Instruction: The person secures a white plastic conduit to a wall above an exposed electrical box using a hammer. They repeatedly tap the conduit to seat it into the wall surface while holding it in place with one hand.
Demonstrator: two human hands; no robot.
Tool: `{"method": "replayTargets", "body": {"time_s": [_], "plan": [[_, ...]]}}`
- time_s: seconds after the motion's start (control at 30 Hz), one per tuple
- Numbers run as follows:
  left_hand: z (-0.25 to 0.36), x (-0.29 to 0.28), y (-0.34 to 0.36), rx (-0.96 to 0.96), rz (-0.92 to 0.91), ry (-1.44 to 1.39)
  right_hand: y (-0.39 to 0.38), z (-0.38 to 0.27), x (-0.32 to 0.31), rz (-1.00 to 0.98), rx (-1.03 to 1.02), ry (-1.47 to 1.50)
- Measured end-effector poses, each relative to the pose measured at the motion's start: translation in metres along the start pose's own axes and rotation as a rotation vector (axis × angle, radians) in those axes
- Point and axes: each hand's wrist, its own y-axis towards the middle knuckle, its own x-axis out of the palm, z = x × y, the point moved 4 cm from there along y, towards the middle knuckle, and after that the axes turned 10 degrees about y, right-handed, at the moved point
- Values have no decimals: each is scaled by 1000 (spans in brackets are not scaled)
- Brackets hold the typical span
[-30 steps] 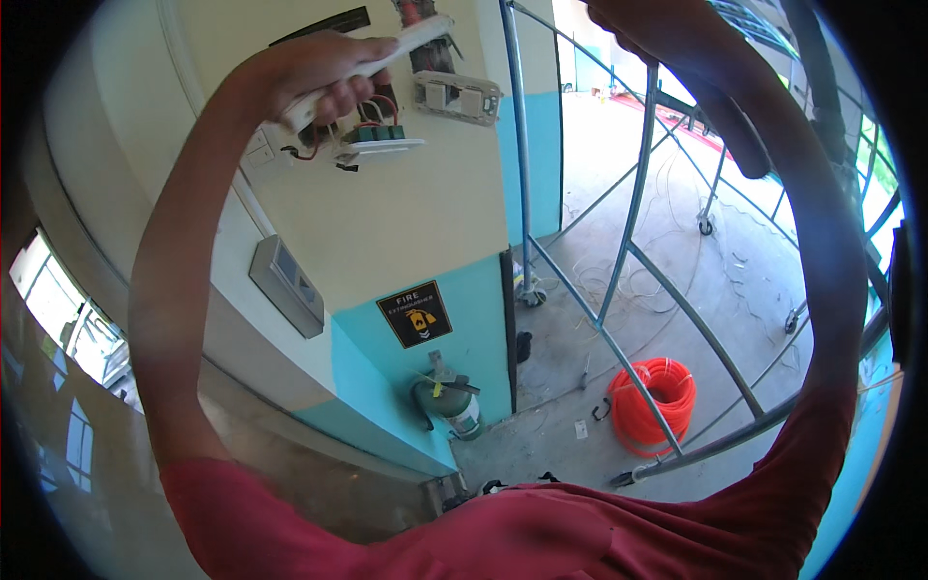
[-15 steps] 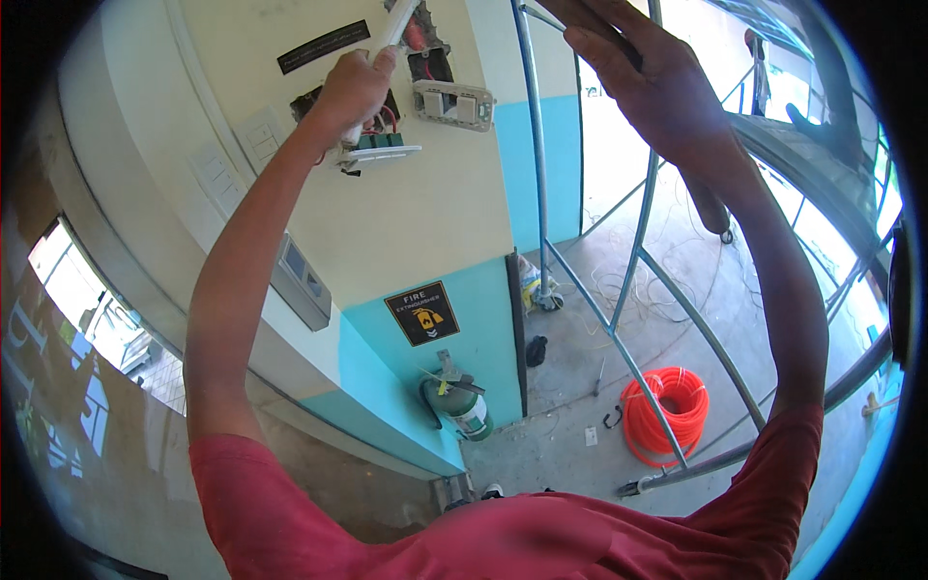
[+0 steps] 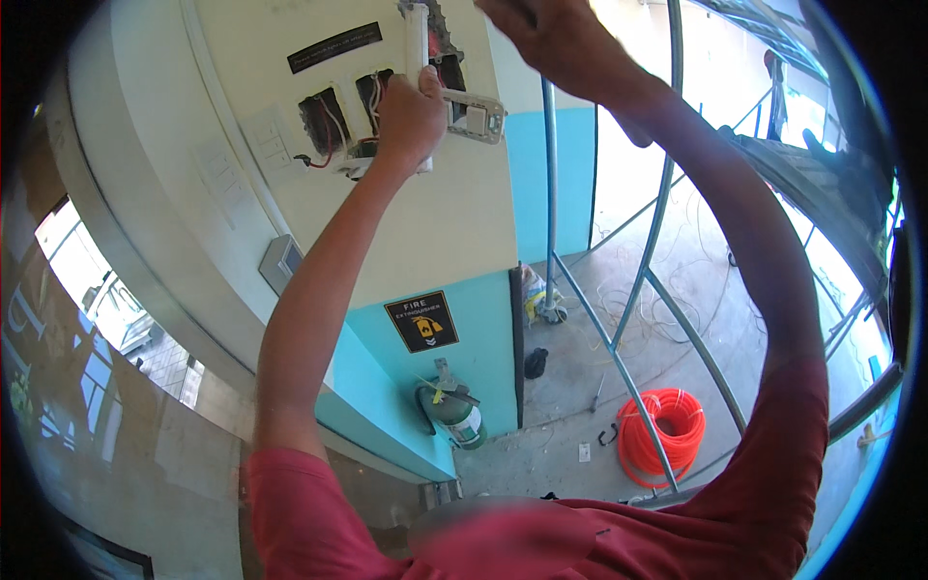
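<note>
My left hand (image 3: pixel 414 121) is closed around a white plastic strip (image 3: pixel 416 39), held upright against the cream wall beside a chiselled groove. Behind and beside that hand are open wall boxes (image 3: pixel 326 124) with red and white wires hanging out. A loose switch plate (image 3: pixel 476 116) hangs to the right of the strip. Partly hidden under my left wrist is another switch unit (image 3: pixel 356 166). My right hand (image 3: pixel 556 43) is raised at the top edge, fingers curled on a dark handle (image 3: pixel 638 135); only its lower end shows below the wrist, and the rest is hidden or out of view.
Metal scaffold tubes (image 3: pixel 657 203) stand to the right. On the floor lie a coil of orange tubing (image 3: pixel 662 440) and loose cable. A green fire extinguisher (image 3: pixel 454 416) hangs low on the blue wall under a black sign (image 3: pixel 422 322). A glass pane (image 3: pixel 145 435) is at left.
My left hand has moved right with the white strip, which now stands more upright, uncovering the left wall boxes. My right hand has moved left and up, with less of the handle showing.
</note>
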Motion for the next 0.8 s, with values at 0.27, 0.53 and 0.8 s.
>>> {"method": "replayTargets", "body": {"time_s": [0.27,0.53,0.8], "plan": [[-11,24,-7,36,102,51,14,-19,-8,10,-404,-37],[7,7,-4,33,-3,73,30,40,12,-79,-199,-175],[14,-29,5,-124,-283,-259,0,17,-7,13,-146,-180]]}}
